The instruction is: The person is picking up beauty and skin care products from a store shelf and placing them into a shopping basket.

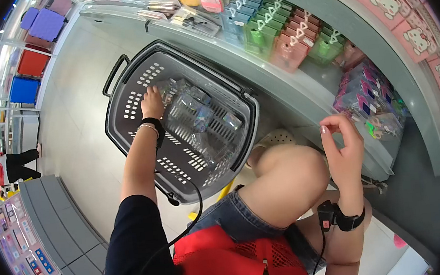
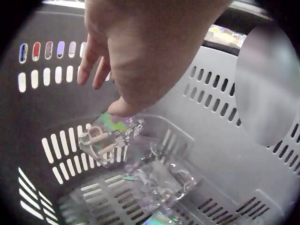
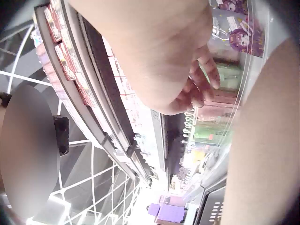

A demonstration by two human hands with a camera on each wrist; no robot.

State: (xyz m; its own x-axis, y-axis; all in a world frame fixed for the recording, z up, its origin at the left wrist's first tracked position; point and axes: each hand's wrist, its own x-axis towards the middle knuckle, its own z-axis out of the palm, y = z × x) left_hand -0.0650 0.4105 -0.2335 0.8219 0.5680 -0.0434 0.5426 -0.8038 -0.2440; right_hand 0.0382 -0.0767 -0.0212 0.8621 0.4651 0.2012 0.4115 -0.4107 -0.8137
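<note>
Reaching into a grey shopping basket (image 1: 123,126), the left hand (image 1: 152,102) is low over its far-left part. In the left wrist view, the left hand (image 2: 140,56) has its thumb tip at the top edge of a clear, shiny packet (image 2: 105,140) with light-coloured ring shapes and a chain inside, and seems to pinch it; the index fingertip is hidden. Several clear packets (image 1: 201,119) lie on the basket floor. The right hand (image 1: 345,149) is raised beside the knee near the shelf, fingers loosely bent and empty; the right wrist view shows this hand (image 3: 164,61) before the shelf goods.
A shelf (image 1: 300,95) with blue, green and red pouches (image 1: 291,43) runs along the basket's far side. Purple packets (image 1: 366,91) hang at its right. The wearer's knee (image 1: 300,175) is close to the basket. Another person (image 1: 8,168) stands far left, beyond a grey counter (image 1: 58,222).
</note>
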